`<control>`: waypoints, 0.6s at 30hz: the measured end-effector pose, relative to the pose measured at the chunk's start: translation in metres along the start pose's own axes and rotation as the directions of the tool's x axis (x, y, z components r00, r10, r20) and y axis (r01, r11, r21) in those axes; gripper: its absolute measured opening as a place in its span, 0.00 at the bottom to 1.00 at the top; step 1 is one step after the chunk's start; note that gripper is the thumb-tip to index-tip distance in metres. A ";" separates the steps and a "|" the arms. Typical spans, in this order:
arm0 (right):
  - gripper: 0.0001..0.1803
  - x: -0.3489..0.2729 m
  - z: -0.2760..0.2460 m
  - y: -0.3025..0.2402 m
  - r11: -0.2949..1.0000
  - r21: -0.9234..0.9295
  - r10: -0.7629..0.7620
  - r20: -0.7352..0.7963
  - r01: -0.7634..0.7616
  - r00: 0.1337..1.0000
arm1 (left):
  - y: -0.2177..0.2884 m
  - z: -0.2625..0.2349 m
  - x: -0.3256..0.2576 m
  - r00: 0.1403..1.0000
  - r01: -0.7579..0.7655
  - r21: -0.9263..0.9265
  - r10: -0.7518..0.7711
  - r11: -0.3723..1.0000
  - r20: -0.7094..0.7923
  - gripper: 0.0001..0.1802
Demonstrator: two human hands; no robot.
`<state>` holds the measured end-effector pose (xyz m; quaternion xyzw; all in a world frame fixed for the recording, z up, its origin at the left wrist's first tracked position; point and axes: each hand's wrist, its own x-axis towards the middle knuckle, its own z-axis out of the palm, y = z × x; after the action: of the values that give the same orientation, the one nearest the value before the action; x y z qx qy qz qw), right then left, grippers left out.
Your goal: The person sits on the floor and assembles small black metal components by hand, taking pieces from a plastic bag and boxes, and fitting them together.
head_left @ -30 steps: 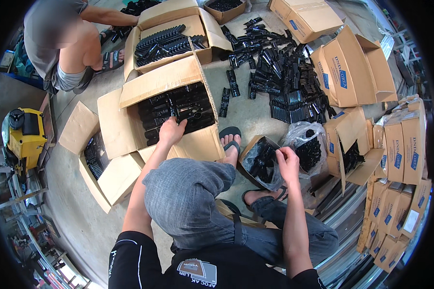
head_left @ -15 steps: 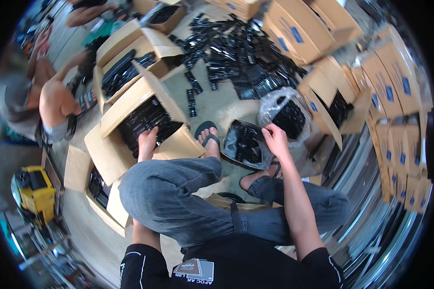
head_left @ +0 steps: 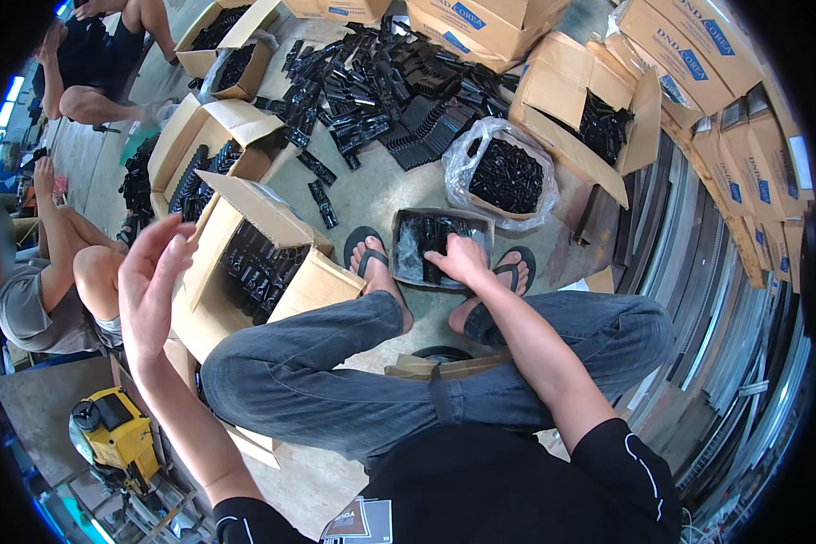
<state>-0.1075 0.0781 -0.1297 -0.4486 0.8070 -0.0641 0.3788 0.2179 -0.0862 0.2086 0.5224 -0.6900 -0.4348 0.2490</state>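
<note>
My right hand (head_left: 463, 261) reaches down into a small open box (head_left: 486, 243) between my feet, its fingers closed on a black plastic part (head_left: 433, 234). Clear plastic film (head_left: 410, 258) lines that box beside more black parts. Raised at the left, my left hand (head_left: 152, 295) is empty, with thumb and fingers apart. It is nearest to an open cardboard carton (head_left: 210, 304), which holds black plastic parts (head_left: 261, 263) in rows. Just beyond the small box stands a clear plastic bag (head_left: 458, 172) filled with small black pieces (head_left: 510, 177).
A broad pile of black parts (head_left: 408, 100) covers the floor ahead. Open cartons (head_left: 553, 68) stand around it; stacked cartons (head_left: 680, 54) and long metal profiles (head_left: 698, 335) line the right. At left sit two people, one in a grey shirt (head_left: 45, 308), near a yellow machine (head_left: 122, 440).
My left hand has come out of the carton and lifted up leftward, opened. My right hand has moved from beside the plastic bag down into the small box. The view has shifted.
</note>
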 end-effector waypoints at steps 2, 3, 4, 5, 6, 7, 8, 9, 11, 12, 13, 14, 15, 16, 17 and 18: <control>0.35 -0.010 0.004 -0.010 0.998 -0.055 0.029 -0.014 -0.029 0.999 | 0.029 0.029 0.007 0.988 -0.125 0.127 0.112 0.984 0.111 0.21; 0.34 -0.013 0.008 -0.010 0.997 -0.072 0.022 -0.135 -0.032 0.991 | 0.036 0.048 0.013 0.980 -0.140 0.127 0.119 0.982 0.161 0.22; 0.34 -0.015 0.012 -0.014 0.996 -0.085 0.003 -0.250 -0.025 0.968 | 0.044 0.068 0.015 0.967 -0.177 0.195 0.134 0.965 0.215 0.23; 0.34 -0.016 0.015 -0.018 0.996 -0.087 -0.001 -0.250 -0.022 0.968 | 0.045 0.088 0.016 0.951 -0.217 0.254 0.145 0.943 0.273 0.24; 0.33 -0.017 0.017 -0.022 0.996 -0.094 -0.022 -0.249 -0.001 0.968 | 0.040 0.107 0.014 0.936 -0.259 0.314 0.156 0.913 0.317 0.25; 0.32 -0.017 0.019 -0.030 0.994 -0.101 -0.055 -0.244 0.031 0.968 | 0.034 0.120 0.010 0.922 -0.296 0.379 0.159 0.877 0.352 0.26; 0.31 -0.019 0.019 -0.035 0.992 -0.122 -0.052 -0.164 0.032 0.985 | 0.031 0.131 0.006 0.899 -0.327 0.457 0.123 0.827 0.421 0.27; 0.31 -0.019 0.020 -0.034 0.992 -0.123 -0.055 -0.164 0.035 0.985 | 0.026 0.139 0.003 0.871 -0.363 0.527 0.079 0.768 0.485 0.29; 0.32 -0.019 0.024 -0.031 0.993 -0.119 -0.032 -0.126 0.017 0.991 | 0.017 0.145 0.000 0.797 -0.472 0.542 0.074 0.695 0.599 0.31; 0.28 -0.020 0.027 -0.030 0.992 -0.122 -0.057 -0.144 0.040 0.988 | 0.018 0.146 -0.001 0.803 -0.454 0.540 0.063 0.709 0.592 0.31; 0.28 -0.017 0.033 -0.026 0.993 -0.117 -0.048 -0.148 0.031 0.988 | 0.019 0.149 -0.001 0.805 -0.438 0.531 0.053 0.725 0.591 0.31; 0.27 -0.014 0.037 -0.025 0.995 -0.096 -0.030 -0.169 0.014 0.985 | 0.018 0.155 -0.002 0.799 -0.448 0.525 0.061 0.724 0.598 0.31; 0.26 -0.011 0.041 -0.023 0.997 -0.075 -0.012 -0.190 -0.003 0.982 | 0.017 0.160 -0.003 0.842 -0.411 0.517 0.095 0.751 0.531 0.31; 0.24 -0.015 0.035 -0.027 0.999 -0.048 0.000 -0.170 -0.009 0.985 | 0.014 0.164 -0.005 0.883 -0.368 0.507 0.122 0.780 0.452 0.31; 0.24 -0.017 0.032 -0.028 0.999 -0.049 0.002 -0.174 -0.011 0.985 | 0.012 0.168 -0.006 0.882 -0.371 0.504 0.127 0.780 0.453 0.31; 0.21 -0.018 0.029 -0.029 0.999 -0.032 0.014 -0.166 -0.019 0.986 | 0.011 0.174 -0.007 0.894 -0.321 0.457 0.106 0.830 0.436 0.32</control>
<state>-0.0634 0.0815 -0.1273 -0.4414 0.8403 -0.0843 0.3032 0.0757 -0.0199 0.1324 0.3898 -0.8715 -0.2975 0.0040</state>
